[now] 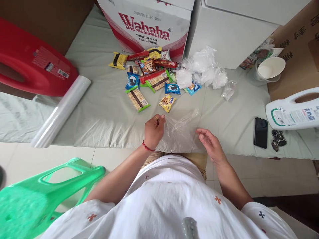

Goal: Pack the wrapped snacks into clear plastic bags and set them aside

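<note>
Left hand (154, 131) is curled into a loose fist near the middle of the frame, thumb and index pinching the edge of a clear plastic bag (179, 131). Bag's just below center, spread out thin over the greenish cloth (99, 109). Right hand (210, 144) is on the other side of it, right of center, fingers stretched out and a bit parted from the thumb; can't tell if the fingertips actually touch the plastic.

Just above the bag there's a yellow cookie pack (167, 103), then a whole pile of snack packs (157, 79) in upper center, with crumpled clear plastic (203, 66) right beside it. Wahaha carton (152, 30) sits behind that at the top. Far right: black phone (261, 132), keys (278, 140) and a white bottle (294, 111). Left side's got a plastic roll (62, 111) next to a red jug (35, 59), plus a green stool (27, 205) lower left.
</note>
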Demonstrator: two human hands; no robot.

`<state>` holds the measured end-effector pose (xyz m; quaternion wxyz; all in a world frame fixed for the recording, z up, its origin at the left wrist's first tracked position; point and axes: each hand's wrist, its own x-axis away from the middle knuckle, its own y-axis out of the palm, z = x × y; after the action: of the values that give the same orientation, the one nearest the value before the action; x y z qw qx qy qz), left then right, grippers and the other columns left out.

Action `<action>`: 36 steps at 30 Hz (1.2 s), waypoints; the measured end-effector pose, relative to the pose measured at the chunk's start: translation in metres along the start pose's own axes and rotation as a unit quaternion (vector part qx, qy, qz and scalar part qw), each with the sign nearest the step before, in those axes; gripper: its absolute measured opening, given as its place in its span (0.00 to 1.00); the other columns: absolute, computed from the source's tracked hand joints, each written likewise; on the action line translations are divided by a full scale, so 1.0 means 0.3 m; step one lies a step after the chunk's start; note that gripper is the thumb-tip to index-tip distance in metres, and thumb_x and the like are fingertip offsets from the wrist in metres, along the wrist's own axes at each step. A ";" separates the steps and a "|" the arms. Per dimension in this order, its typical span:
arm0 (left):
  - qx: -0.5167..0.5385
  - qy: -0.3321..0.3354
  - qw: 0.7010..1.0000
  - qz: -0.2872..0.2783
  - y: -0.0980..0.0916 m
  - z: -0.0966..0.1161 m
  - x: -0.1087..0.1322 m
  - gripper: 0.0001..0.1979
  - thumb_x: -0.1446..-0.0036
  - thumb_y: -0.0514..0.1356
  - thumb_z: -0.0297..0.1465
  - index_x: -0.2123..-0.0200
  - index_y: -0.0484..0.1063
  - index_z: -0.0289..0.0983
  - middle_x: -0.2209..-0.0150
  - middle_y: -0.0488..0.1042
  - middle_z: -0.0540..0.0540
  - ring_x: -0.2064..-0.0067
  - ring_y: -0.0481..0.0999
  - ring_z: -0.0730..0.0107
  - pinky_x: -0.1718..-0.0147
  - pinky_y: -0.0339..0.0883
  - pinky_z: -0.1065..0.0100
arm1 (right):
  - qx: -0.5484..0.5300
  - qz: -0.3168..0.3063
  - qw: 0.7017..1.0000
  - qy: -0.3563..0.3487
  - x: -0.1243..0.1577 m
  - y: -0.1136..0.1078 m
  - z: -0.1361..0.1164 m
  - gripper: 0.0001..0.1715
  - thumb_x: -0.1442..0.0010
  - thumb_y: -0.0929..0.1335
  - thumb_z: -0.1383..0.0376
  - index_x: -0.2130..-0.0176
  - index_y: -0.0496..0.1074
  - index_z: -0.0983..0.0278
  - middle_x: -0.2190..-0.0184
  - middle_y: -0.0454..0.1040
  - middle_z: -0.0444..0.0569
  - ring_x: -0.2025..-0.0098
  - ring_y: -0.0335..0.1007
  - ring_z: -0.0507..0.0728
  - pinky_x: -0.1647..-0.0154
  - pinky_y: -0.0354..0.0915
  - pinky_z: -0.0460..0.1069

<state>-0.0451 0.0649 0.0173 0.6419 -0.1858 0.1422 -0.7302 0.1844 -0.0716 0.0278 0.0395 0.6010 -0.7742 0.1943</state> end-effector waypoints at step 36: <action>-0.046 0.032 0.998 0.006 -0.017 -0.049 -0.090 0.22 0.34 0.51 0.45 0.78 0.63 0.41 0.81 0.60 0.52 0.76 0.60 0.69 0.71 0.50 0.65 | -0.036 0.012 0.999 0.003 -0.218 0.122 -0.066 0.27 0.45 0.71 0.39 0.67 0.66 0.58 0.73 0.72 0.43 0.76 0.66 0.52 0.78 0.64 0.47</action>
<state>-0.0533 0.0919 0.0042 0.6321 -0.1907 0.1977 -0.7246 0.1644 0.0024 0.0174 0.0614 0.5892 -0.7877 0.1690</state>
